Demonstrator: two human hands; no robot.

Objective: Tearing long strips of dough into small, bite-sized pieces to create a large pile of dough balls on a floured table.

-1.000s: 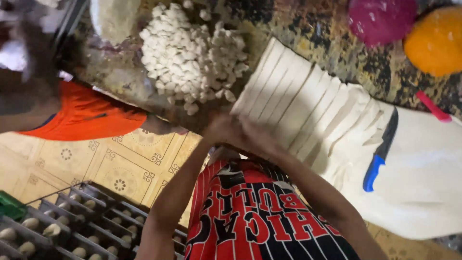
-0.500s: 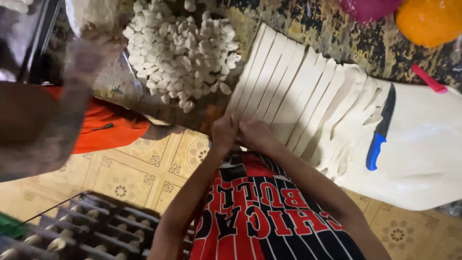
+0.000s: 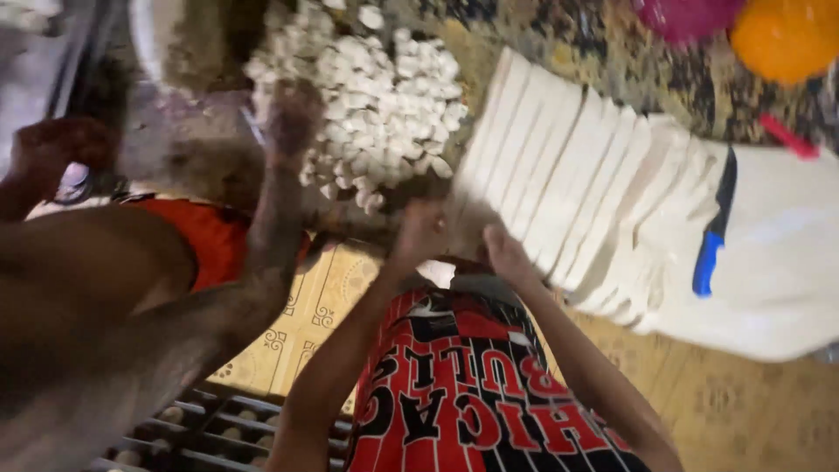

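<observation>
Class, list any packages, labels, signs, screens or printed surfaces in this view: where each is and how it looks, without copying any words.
No packages, signs or screens show.
Printed jersey: bottom centre, on the person; red and black with white block lettering.
Patterned floor covering: beside the jersey, beige with small ornaments.
Both hands meet just above the jersey, by the white strips.

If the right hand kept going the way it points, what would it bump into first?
Probably the sheet of white dough cut into strips: the right hand sits at its near edge, pointing up and away. The picture is blurred, so depth is unsure.
</observation>
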